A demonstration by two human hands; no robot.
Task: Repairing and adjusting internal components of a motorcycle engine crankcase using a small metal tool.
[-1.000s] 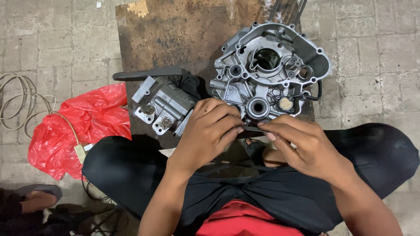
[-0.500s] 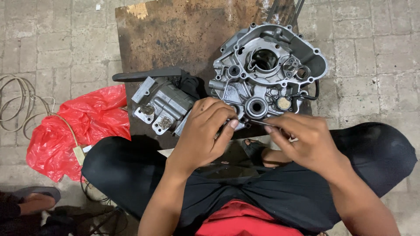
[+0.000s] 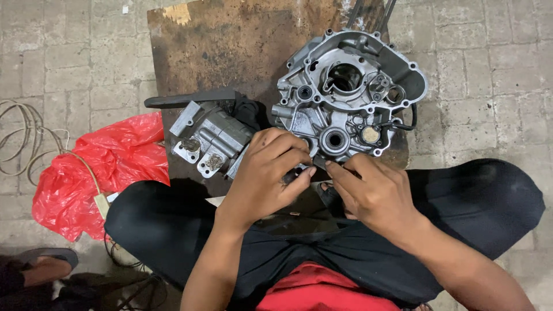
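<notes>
silver engine crankcase half lies flat on the right part of a rusty brown board, its lower edge at the board's near edge, right rim close to the board's right edge. left hand fingers curled, pinching something small and dark, too hidden to tell what, just below the case. right hand fingers bent, tips meeting the left hand's, grip unclear. smaller grey metal part sits left of the case, near the left hand. black bar above it. bare board behind both parts. red plastic bag on paved floor left of board, wire coil further left
</notes>
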